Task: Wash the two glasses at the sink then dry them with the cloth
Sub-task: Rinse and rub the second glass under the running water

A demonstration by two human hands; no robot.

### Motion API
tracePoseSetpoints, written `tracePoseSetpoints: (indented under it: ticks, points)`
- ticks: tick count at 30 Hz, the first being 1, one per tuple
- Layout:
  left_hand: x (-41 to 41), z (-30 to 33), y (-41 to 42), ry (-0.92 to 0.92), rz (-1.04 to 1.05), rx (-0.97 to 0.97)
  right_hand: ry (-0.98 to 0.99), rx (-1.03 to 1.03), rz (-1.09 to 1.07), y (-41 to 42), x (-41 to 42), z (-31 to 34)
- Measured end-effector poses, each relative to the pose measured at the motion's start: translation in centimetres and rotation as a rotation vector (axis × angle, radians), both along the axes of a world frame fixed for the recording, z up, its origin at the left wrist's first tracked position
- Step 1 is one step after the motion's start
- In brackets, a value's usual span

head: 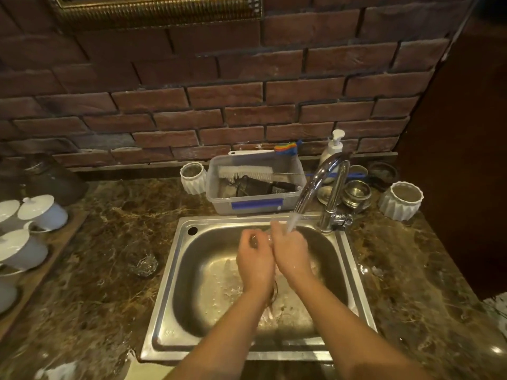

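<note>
Both hands, left point(255, 255) and right point(290, 253), curl round a glass point(267, 238) under the tap point(321, 185); turn it slowly, gripping firmly.

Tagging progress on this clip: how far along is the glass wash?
Done: nothing visibly; no dried glass shows. In hand: both hands, left hand and right hand, hold a glass under the running faucet over the sink. Left: the second glass on the counter, then drying; no cloth is visible.
</note>
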State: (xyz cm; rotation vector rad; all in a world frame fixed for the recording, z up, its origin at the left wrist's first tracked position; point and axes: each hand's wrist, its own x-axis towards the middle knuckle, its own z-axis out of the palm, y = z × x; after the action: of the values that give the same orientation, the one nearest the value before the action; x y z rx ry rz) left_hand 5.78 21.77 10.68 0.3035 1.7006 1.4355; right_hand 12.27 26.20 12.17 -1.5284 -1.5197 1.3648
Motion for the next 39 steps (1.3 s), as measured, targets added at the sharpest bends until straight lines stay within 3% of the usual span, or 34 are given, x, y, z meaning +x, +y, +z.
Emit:
tracePoseSetpoints:
  ticks: [1, 3, 4, 6, 7, 9, 10, 11, 12, 13, 16, 17, 19, 22, 24, 25, 26, 29, 30, 31, 32, 33, 34, 35, 36, 39]
  points:
    - [-1.0, 0.3, 0.2, -0.098, -0.043, -0.051, -0.031, 0.120, 0.137, -0.7, 0.7, -0.2]
    - [-3.1, 0.9, -0.4, -0.525, -0.259, -0.265, -0.258, 0.473, 0.451, -1.9, 2.6, -0.8]
    - [-3.3, 1.0, -1.1, -0.604, -0.346, -0.318, -0.407, 0.575, 0.599, -1.9, 3.5, -0.9]
    - [-2.2, 1.3, -1.9, -0.587, -0.371, -0.334, -0.543, 0.616, 0.646, -1.7, 3.6, -1.4]
    - [-1.3, 1.0, -2.0, -0.480, -0.315, -0.290, -0.433, 0.459, 0.498, -1.4, 3.2, -1.2]
    - [0.4, -0.2, -1.7, -0.037, -0.177, -0.093, -0.024, -0.118, 0.135, -1.3, 2.3, -1.2]
    - [0.6, -0.8, -1.3, 0.106, -0.137, -0.022, 0.182, -0.320, 0.067, -1.2, 2.0, -1.0]
    - [0.2, -1.2, -0.8, 0.162, -0.141, 0.003, 0.318, -0.405, 0.098, -1.3, 2.1, -0.9]
    - [-0.5, -1.2, -0.1, 0.172, -0.147, -0.034, 0.330, -0.384, 0.192, -1.5, 2.2, -1.1]
    - [-1.5, -0.9, 0.5, 0.062, -0.159, -0.127, 0.258, -0.260, 0.315, -1.9, 2.7, -1.4]
    - [-4.0, 0.2, 0.1, -0.516, -0.274, -0.273, -0.138, 0.281, 0.657, -2.4, 3.9, -2.8]
    - [-4.2, 0.1, -0.3, -0.538, -0.322, -0.293, -0.204, 0.324, 0.694, -2.4, 4.1, -3.0]
    - [-3.4, 0.6, -0.8, -0.409, -0.395, -0.311, -0.133, 0.161, 0.511, -2.4, 3.7, -2.3]
    - [-0.6, -1.2, -1.4, 0.174, -0.342, -0.177, -0.109, -0.017, 0.046, -1.3, 2.9, -1.7]
    - [0.8, -1.8, -1.2, 0.436, -0.324, -0.121, -0.015, -0.101, -0.022, -1.6, 2.4, -1.4]
    - [0.5, -1.5, -1.1, 0.432, -0.305, -0.145, 0.077, -0.135, -0.011, -2.0, 2.3, -1.2]
    - [-0.3, -1.2, -0.8, 0.311, -0.256, -0.170, 0.165, -0.166, 0.033, -2.3, 2.4, -0.9]
    - [-2.4, 0.9, -1.0, -0.390, -0.249, -0.253, 0.225, -0.165, 0.275, -2.8, 3.5, -0.9]
    - [-2.3, 0.8, -1.2, -0.386, -0.303, -0.253, 0.188, -0.174, 0.261, -2.7, 3.6, -1.1]
    - [-1.6, 0.9, -1.4, -0.247, -0.352, -0.245, 0.170, -0.213, 0.170, -2.4, 3.5, -1.4]
    - [-0.6, 0.0, -1.7, 0.023, -0.386, -0.202, 0.206, -0.284, 0.059, -2.3, 3.4, -1.5]
    - [0.3, -0.9, -2.0, 0.289, -0.376, -0.161, 0.298, -0.355, 0.000, -2.2, 3.2, -1.6]
    - [0.5, -1.5, -2.2, 0.435, -0.312, -0.127, 0.412, -0.399, 0.013, -2.1, 3.0, -1.7]
    - [0.2, -1.4, -1.8, 0.421, -0.239, -0.111, 0.497, -0.406, 0.105, -2.1, 3.0, -1.9]
    - [-0.5, -1.1, -1.1, 0.272, -0.214, -0.123, 0.487, -0.379, 0.250, -2.2, 3.2, -1.8]
    - [-3.9, 0.2, -0.6, -0.254, -0.368, -0.365, 0.028, -0.034, 0.611, -2.6, 4.2, -2.3]
